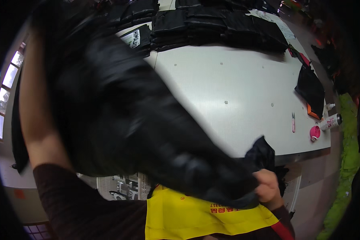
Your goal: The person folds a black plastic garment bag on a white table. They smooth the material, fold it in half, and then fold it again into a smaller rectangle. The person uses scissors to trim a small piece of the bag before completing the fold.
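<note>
A large black garment, blurred by motion, stretches across my front from the upper left down to the lower right. At its lower end, my right hand is closed on the cloth, fingers curled round the edge. My left forearm is raised along the left side; the hand at its end is lost in dark cloth and shadow, so its fingers do not show. A bunched dark piece of cloth sticks up beside my right hand, over the table's near edge. Which kind of garment it is, I cannot make out.
Stacks of folded black garments line the far side of the white table. To the right are thread snips, a pink round item, a white bottle and black cloth. Green fabric lies beyond.
</note>
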Available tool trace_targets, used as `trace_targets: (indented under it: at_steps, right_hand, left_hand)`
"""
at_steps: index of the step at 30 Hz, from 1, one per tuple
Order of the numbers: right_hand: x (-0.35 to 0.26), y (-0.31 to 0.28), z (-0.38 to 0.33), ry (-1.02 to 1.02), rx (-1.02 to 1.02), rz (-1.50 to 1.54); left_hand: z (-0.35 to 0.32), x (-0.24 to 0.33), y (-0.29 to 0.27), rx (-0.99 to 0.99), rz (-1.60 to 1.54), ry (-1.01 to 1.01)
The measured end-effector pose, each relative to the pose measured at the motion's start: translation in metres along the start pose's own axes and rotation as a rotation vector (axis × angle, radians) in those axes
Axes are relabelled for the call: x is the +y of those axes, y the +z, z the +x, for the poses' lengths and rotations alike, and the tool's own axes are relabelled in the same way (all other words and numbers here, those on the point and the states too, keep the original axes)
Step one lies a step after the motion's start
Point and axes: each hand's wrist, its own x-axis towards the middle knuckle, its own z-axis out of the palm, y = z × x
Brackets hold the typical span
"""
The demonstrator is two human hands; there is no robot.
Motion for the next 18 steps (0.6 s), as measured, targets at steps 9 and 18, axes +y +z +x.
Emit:
trace_targets:
  at_steps: [9,18]
  right_hand:
    - [0.069,-0.064,-0.126,0.736,0.742,-0.293]
    - [0.122,-0.063,-0.172,1.254,0.528,-0.457]
  left_hand:
    - [-0.165,0.145,0.299,-0.441,-0.613,0.649]
    - [-0.405,-0.103,0.261,-0.459,0.544,-0.288]
